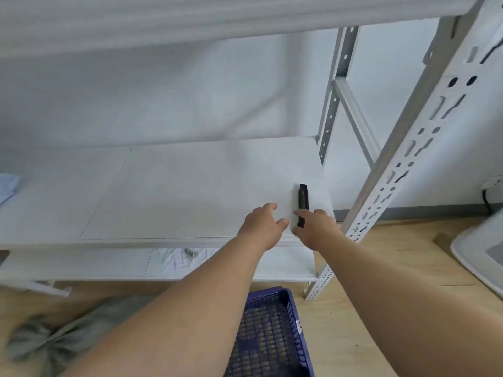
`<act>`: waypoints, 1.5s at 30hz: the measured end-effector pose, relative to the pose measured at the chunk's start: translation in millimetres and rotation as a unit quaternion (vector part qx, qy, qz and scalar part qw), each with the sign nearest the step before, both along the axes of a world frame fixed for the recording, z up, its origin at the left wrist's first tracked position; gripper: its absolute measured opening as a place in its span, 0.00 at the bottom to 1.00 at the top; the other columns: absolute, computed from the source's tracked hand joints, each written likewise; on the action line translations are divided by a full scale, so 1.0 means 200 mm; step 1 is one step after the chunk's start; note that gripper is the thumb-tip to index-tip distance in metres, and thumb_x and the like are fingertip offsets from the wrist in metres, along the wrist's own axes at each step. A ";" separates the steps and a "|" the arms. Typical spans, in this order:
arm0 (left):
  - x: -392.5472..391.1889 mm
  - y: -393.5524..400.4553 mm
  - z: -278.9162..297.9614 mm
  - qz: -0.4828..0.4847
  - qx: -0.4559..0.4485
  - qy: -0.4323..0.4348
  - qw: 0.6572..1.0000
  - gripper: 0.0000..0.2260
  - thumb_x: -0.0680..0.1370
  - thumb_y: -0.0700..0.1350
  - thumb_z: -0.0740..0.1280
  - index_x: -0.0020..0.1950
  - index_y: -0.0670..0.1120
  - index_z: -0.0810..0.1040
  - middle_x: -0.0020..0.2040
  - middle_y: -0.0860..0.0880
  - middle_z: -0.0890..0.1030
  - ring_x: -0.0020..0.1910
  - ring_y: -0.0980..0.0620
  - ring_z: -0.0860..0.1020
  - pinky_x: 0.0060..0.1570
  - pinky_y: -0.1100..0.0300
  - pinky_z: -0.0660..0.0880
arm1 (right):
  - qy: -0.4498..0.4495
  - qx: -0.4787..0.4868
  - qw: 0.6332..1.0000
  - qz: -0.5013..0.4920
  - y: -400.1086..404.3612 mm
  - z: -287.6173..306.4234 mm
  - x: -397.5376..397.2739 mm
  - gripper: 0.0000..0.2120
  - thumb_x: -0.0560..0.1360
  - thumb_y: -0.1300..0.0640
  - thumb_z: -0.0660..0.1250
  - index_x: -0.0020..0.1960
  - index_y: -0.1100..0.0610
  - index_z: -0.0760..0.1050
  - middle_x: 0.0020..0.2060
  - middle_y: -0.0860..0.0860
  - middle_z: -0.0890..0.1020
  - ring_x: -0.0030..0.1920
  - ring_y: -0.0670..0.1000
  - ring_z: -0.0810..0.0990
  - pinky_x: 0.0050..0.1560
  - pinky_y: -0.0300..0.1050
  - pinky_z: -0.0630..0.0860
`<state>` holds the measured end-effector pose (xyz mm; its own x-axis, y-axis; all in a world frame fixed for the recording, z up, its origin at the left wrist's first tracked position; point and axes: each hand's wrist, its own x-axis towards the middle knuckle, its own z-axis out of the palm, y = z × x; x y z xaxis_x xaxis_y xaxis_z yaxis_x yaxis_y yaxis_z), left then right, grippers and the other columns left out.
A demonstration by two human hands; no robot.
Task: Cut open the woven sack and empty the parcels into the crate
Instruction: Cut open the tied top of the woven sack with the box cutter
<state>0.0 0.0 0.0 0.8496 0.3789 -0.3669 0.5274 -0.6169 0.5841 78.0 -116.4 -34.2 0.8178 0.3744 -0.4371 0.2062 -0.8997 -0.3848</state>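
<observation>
A black utility knife (pixel 303 198) lies on the white shelf board (pixel 174 191), near its right end. My right hand (pixel 315 227) rests on the knife's near end, with thumb and fingers around it; the knife still lies flat on the board. My left hand (pixel 262 223) hovers just left of it, fingers apart, holding nothing. On the floor below stands a blue perforated plastic crate (pixel 275 336), partly hidden by my left forearm. A grey woven sack (pixel 68 338) lies blurred at the lower left on the floor.
The white metal rack has a slotted upright (pixel 392 191) just right of my right hand and a lower shelf (pixel 81 263) with crumpled plastic on it. A white bin (pixel 479 257) stands on the wooden floor at the right. A pale blue cloth (pixel 8 186) sits at the left edge.
</observation>
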 end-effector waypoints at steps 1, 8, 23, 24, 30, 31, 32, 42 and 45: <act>0.01 0.00 -0.01 0.008 -0.012 0.003 1.000 0.25 0.80 0.54 0.60 0.76 0.51 0.60 0.73 0.48 0.66 0.69 0.45 0.68 0.64 0.51 0.69 | 0.002 -0.015 1.000 0.011 0.00 -0.01 0.01 0.25 0.79 0.47 0.58 0.75 0.42 0.58 0.69 0.55 0.65 0.68 0.58 0.65 0.63 0.59 0.70; 0.00 0.02 -0.10 0.061 -0.063 0.012 0.996 0.23 0.80 0.52 0.60 0.75 0.49 0.63 0.72 0.47 0.69 0.68 0.47 0.70 0.63 0.55 0.67 | -0.022 -0.062 0.997 0.036 0.02 -0.15 0.01 0.23 0.79 0.48 0.59 0.74 0.47 0.61 0.67 0.55 0.66 0.68 0.57 0.63 0.54 0.51 0.71; -0.19 0.20 -0.11 0.262 -0.227 -0.061 0.936 0.12 0.81 0.49 0.58 0.59 0.47 0.76 0.61 0.45 0.76 0.61 0.44 0.75 0.60 0.52 0.71 | 0.024 0.204 0.978 0.036 0.27 -0.09 -0.28 0.14 0.72 0.60 0.65 0.53 0.45 0.77 0.52 0.53 0.76 0.42 0.53 0.78 0.39 0.41 0.72; -0.22 0.24 -0.10 0.298 -0.259 -0.069 0.916 0.10 0.81 0.47 0.57 0.49 0.48 0.77 0.56 0.44 0.77 0.57 0.44 0.77 0.57 0.51 0.73 | 0.039 0.224 0.973 0.050 0.30 -0.08 -0.33 0.14 0.72 0.61 0.65 0.51 0.43 0.77 0.52 0.53 0.77 0.40 0.51 0.77 0.37 0.40 0.70; -0.53 0.48 -0.12 0.382 -0.343 -0.106 0.852 0.06 0.80 0.43 0.63 0.49 0.47 0.79 0.50 0.47 0.83 0.47 0.52 0.83 0.41 0.60 0.77 | 0.100 0.287 0.949 0.083 0.48 -0.03 -0.61 0.18 0.70 0.65 0.65 0.52 0.44 0.72 0.51 0.50 0.77 0.36 0.49 0.75 0.35 0.39 0.71; -0.59 0.52 -0.13 0.381 -0.341 -0.113 0.852 0.05 0.80 0.43 0.64 0.51 0.48 0.79 0.50 0.48 0.83 0.47 0.53 0.82 0.41 0.61 0.76 | 0.112 0.295 0.945 0.086 0.52 -0.02 -0.66 0.19 0.70 0.65 0.66 0.54 0.45 0.70 0.50 0.49 0.77 0.36 0.48 0.76 0.36 0.41 0.73; -0.66 0.56 -0.14 0.384 -0.339 -0.118 0.851 0.06 0.79 0.42 0.64 0.54 0.48 0.80 0.50 0.48 0.83 0.47 0.53 0.82 0.40 0.61 0.75 | 0.126 0.301 0.941 0.089 0.56 -0.02 -0.71 0.21 0.70 0.65 0.67 0.56 0.46 0.68 0.49 0.48 0.78 0.36 0.48 0.76 0.38 0.42 0.75; -1.22 0.91 -0.15 0.383 -0.385 -0.141 0.828 0.07 0.80 0.47 0.64 0.55 0.51 0.80 0.45 0.53 0.85 0.47 0.57 0.83 0.43 0.60 0.72 | 0.293 0.300 0.907 0.038 0.92 0.04 -1.20 0.11 0.81 0.58 0.60 0.61 0.61 0.72 0.40 0.56 0.82 0.37 0.53 0.79 0.42 0.43 0.78; -1.34 0.99 -0.11 0.415 -0.368 -0.184 0.811 0.08 0.81 0.47 0.61 0.54 0.50 0.79 0.44 0.52 0.84 0.44 0.56 0.83 0.42 0.59 0.73 | 0.300 0.290 0.907 0.052 0.99 0.05 -1.32 0.11 0.81 0.57 0.61 0.61 0.59 0.71 0.43 0.55 0.84 0.38 0.51 0.81 0.45 0.44 0.78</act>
<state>-267.8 197.5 -21.6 0.5166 0.6700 -0.5332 0.2892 0.4496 0.8451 -186.7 80.8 -23.3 0.4445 0.7454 -0.4968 -0.1237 -0.4981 -0.8582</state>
